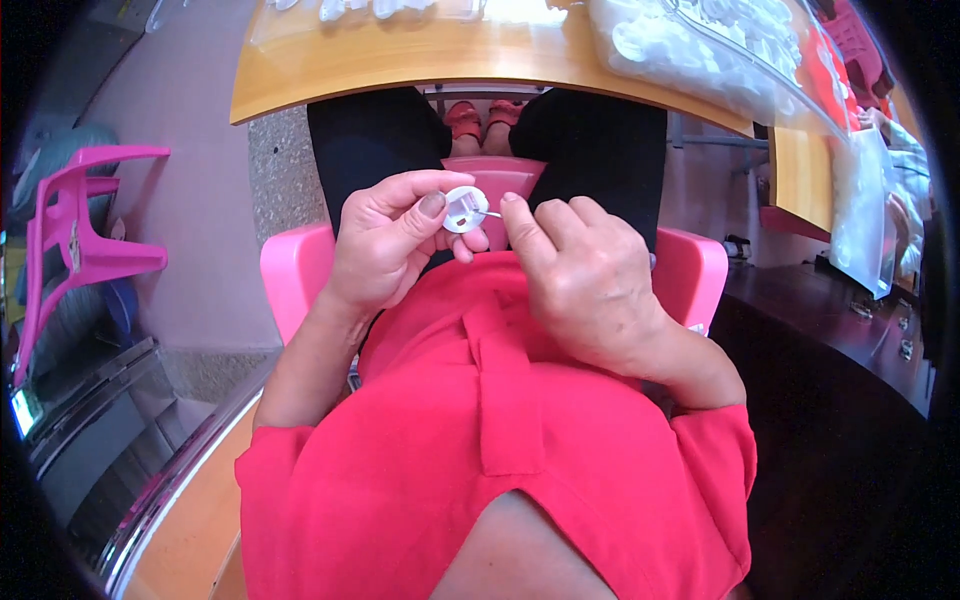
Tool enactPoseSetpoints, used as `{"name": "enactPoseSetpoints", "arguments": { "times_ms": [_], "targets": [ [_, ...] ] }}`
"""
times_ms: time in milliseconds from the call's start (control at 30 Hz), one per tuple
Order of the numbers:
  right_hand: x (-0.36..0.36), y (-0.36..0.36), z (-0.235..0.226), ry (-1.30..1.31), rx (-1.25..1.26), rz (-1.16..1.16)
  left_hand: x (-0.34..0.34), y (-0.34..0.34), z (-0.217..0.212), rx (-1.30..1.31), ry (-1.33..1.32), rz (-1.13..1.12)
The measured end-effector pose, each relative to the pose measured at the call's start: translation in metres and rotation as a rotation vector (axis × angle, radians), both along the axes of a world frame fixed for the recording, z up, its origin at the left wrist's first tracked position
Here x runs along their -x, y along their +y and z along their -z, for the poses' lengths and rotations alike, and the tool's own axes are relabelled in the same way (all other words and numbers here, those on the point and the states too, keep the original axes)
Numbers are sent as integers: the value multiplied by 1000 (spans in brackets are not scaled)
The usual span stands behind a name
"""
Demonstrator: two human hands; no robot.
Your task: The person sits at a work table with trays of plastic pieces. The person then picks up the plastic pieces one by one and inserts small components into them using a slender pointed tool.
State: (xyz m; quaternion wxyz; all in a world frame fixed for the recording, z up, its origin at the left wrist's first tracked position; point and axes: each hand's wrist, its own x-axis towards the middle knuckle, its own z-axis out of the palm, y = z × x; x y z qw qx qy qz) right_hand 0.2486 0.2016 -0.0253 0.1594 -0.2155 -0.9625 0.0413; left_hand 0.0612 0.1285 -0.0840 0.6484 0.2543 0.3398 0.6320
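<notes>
Between the thumb and fingers of my left hand (392,236) is a small round white plastic piece (465,209), its hollow side facing up. Inside it there is a raised rectangular part and a small brownish spot. My right hand (590,270) is closed on a thin metal tool (488,213), whose tip reaches into the white piece. The tool's other end is hidden within my right fingers. Both hands are held above my lap, just in front of my red top.
A wooden table (480,60) curves across the far side, with a clear bag of white plastic parts (690,50) at its right. I sit on a pink chair (693,280). To the left lies a tipped pink stool (90,235); a dark surface (810,320) stands at right.
</notes>
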Motion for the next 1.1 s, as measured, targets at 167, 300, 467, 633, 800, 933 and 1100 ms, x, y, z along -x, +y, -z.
{"name": "enactPoseSetpoints", "arguments": {
  "times_ms": [167, 300, 467, 633, 800, 933, 1100],
  "targets": [
    [4, -5, 1, -16, -34, 50, -1, 2, -1, -2, -23, -8],
    [4, -3, 2, -2, -60, 85, -5, 5, 0, -26, -28, -24],
    [1, 1, 3, -17, -87, 85, -12, 9, -3, 2, -24, -45],
    [0, 3, 6, -44, -88, 92, -18, 11, 1, 0, 0, -75],
    [-4, 10, -3, -151, 37, -4, -21, 8, 3, -42, 93, -84],
    [-7, 24, -7, -145, 108, -48, -21, 16, 0, -59, 124, -67],
    [-15, 34, -21, -153, 85, -4, -27, 37, -16, -53, 215, -59]
  ]
}}
